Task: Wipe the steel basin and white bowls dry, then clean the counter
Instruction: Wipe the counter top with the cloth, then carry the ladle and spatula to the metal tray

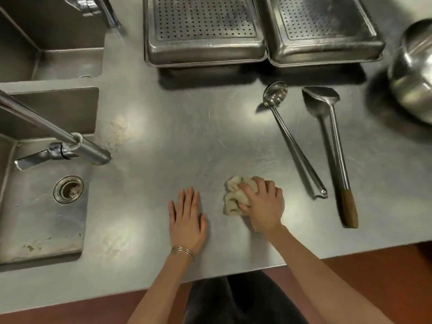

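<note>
Wiping: we find the right hand clenched round a crumpled pale cloth, pressed onto the steel counter near its front edge.
Other hand: the left hand lies flat on the counter, fingers straight, holding nothing, just beside the cloth.
Basin: we note the steel basin on the counter at far right, partly out of view.
Utensils: a ladle and a wood-handled spatula lie side by side, between cloth and basin.

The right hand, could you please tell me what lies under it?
A crumpled beige cloth lies under the right hand, gripped on the steel counter. The hand covers the cloth's right part; the counter beneath is hidden.
</note>
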`<state>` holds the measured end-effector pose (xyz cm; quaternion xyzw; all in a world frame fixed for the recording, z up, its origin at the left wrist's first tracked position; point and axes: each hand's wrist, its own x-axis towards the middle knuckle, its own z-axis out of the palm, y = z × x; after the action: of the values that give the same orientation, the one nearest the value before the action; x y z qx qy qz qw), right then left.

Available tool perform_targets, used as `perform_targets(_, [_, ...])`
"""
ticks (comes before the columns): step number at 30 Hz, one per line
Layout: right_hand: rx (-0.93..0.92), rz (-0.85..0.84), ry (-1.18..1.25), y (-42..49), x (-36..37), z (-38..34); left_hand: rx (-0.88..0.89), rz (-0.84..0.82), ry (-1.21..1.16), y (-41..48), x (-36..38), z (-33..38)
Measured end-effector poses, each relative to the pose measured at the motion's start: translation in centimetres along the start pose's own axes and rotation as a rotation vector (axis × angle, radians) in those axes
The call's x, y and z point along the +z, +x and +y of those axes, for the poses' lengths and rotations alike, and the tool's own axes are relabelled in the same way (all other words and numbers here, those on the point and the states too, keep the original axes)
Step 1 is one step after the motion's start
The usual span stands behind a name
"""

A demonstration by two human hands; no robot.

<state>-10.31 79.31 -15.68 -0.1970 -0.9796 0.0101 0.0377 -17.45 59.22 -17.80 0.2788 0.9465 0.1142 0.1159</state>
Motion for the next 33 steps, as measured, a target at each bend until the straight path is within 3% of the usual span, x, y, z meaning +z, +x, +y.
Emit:
perform_targets(3, [0.132,-0.122,0.03,2.7,-0.7,-0.6,-0.025,-0.009,-0.008,0.1,-0.4,0.7])
perform_targets(9, [-0.179,-0.345,0.269,1.4,-3.5,4.9,-0.089,0.03,-0.074,1.0,-1.2,2.0])
perform_targets(12, [-0.168,-0.181,0.262,1.6,-6.1,9.0,-0.091,0.093,-0.144,2.5,-2.8,3.3])
perform_targets(15, [-0.092,-0.02,0.218,2.0,-7.4,13.7,-0.078,0.198,-0.189,4.9,-4.7,7.8])
perform_targets(19, [0.069,0.006,0.203,2.5,-7.5,19.8,0.05,0.204,-0.216,8.1,-4.6,17.7])
perform_targets(25, [0.362,-0.184,0.294,2.5,-5.5,24.2,0.021,0.025,-0.214,11.2,0.2,28.3])
perform_targets(30, [0.476,-0.291,0.563,1.8,-4.3,24.9,-0.131,-0.007,-0.229,12.3,2.3,31.2])
perform_targets(33, [0.452,-0.3,0.623,1.7,-3.9,25.2,-0.192,-0.046,-0.331,12.6,2.1,32.1])
